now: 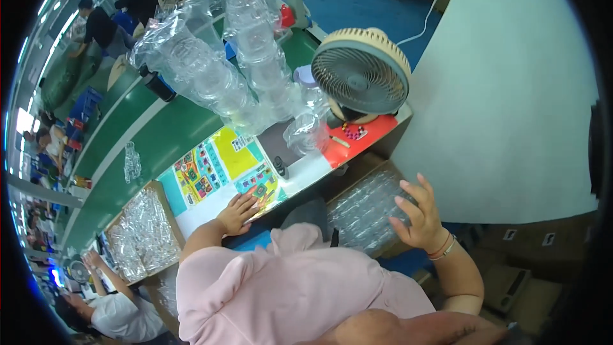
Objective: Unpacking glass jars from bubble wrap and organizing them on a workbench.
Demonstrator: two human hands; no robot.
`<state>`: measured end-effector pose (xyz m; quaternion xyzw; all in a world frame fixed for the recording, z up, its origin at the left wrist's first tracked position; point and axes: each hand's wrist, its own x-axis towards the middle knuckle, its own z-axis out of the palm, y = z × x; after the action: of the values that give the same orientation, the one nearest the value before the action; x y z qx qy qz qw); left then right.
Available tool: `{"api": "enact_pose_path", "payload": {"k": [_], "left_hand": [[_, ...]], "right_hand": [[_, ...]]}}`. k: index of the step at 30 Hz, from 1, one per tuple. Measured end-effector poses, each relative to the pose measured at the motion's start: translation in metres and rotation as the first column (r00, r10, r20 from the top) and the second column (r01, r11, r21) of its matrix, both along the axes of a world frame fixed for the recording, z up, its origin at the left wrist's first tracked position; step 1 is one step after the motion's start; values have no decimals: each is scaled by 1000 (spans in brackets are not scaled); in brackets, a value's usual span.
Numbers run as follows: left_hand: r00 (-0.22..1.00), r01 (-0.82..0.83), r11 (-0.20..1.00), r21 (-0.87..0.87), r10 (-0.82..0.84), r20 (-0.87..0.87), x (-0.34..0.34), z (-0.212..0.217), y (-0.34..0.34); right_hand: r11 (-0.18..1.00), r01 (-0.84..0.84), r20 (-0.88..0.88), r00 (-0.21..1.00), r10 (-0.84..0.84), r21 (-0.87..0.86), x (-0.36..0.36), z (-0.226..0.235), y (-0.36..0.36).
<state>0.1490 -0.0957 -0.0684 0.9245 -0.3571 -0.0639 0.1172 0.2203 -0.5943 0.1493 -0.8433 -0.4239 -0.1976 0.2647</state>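
My left hand (239, 213) lies flat, fingers spread, at the table's front edge beside a colourful printed sheet (223, 165). My right hand (418, 212) is raised with its fingers apart and nothing in them. It hovers by a cardboard box (380, 161) filled with clear plastic pieces (365, 212), to the right of my lap. Tall stacks of clear plastic trays (258, 51) stand at the back of the table. A small black bottle-like object (280, 167) sits on the sheet's right side.
A round desk fan (362, 76) stands at the table's right end, by a beaded bracelet (353, 131). Another box of clear parts (144, 230) is at the left, near a co-worker (121, 310). A green conveyor (169, 124) curves behind. A white panel (504, 96) rises at the right.
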Motion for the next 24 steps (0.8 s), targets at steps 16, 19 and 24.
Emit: {"api": "enact_pose_path", "payload": {"k": [16, 19, 24], "left_hand": [[1000, -21, 999, -41, 21, 17, -2, -6, 2], [999, -2, 998, -65, 4, 33, 7, -5, 7], [998, -40, 999, -3, 40, -43, 3, 2, 7]], "right_hand": [[625, -40, -349, 802, 486, 780, 212, 155, 180], [694, 88, -412, 855, 316, 715, 241, 173, 217], [780, 15, -420, 849, 321, 626, 265, 170, 246]]}}
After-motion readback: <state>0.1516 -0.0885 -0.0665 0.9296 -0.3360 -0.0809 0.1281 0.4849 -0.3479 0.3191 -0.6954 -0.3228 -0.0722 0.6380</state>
